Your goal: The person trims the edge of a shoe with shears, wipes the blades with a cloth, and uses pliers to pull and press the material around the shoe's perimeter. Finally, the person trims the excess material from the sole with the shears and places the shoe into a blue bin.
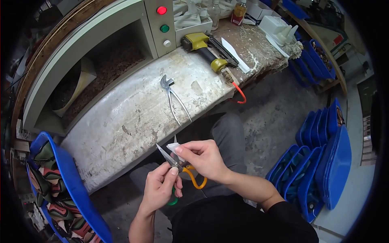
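Observation:
My left hand [159, 185] is closed around the pivot area of a pair of scissors [165, 154], thumb on top. The blades are spread apart and point up and away from me. One handle loop is orange and another is green, hanging below the hands. My right hand [205, 158] pinches a small white piece [173, 146], perhaps paper or cloth, between thumb and fingers, right by the blades. Both hands are over my lap, in front of the bench edge. On the bench beyond lie metal pincers [170, 94] with their handles toward me.
The worn bench [133, 117] carries a yellow-black nail gun [206, 50] with a red hose [242, 95]. A machine with lit buttons [161, 10] stands behind. A blue bin [77, 190] of shoe parts is at left; several blue bins [338, 170] stand at right.

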Available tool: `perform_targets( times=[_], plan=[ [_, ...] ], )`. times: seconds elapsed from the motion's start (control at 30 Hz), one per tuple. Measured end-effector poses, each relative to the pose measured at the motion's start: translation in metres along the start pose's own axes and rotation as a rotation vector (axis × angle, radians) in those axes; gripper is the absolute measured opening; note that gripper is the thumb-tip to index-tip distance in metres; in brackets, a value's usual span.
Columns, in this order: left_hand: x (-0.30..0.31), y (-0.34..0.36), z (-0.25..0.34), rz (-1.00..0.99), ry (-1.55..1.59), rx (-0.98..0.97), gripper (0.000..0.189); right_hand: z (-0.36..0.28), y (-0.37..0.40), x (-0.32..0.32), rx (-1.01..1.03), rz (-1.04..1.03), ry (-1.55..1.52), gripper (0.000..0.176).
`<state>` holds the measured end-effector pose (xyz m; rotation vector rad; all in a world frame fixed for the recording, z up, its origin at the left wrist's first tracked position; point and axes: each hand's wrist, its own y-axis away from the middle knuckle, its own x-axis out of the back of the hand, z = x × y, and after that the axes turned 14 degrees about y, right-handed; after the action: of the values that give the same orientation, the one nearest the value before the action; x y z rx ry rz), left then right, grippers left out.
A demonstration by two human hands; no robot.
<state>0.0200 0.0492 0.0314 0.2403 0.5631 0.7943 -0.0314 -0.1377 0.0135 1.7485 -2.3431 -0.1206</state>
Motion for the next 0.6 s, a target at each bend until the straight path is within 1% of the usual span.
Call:
perform_targets(
  times=[0.03,0.17,0.33,0.5,0.6],
  plan=[
    [0.0,-0.001,-0.001,0.001,0.001,-0.002,0.026,0.001,-0.005,0.002,0.001,-0.001,0.001,0.022],
    [0.004,-0.005,-0.003,0.011,0.025,0.035,0.026,0.005,-0.036,0.01,-0.025,0.02,-0.151,0.022],
    [0.004,0.001,0.004,0.004,0.117,0.026,0.026,0.01,-0.022,0.033,0.063,0.115,-0.174,0.023],
    [-0.004,-0.003,0.0,-0.017,0.096,0.044,0.026,0.009,-0.009,0.009,0.047,0.018,-0.199,0.023],
    [-0.005,-0.003,-0.002,0.0,0.076,0.034,0.026,0.005,-0.008,0.002,0.006,0.041,-0.209,0.022]
  ],
)
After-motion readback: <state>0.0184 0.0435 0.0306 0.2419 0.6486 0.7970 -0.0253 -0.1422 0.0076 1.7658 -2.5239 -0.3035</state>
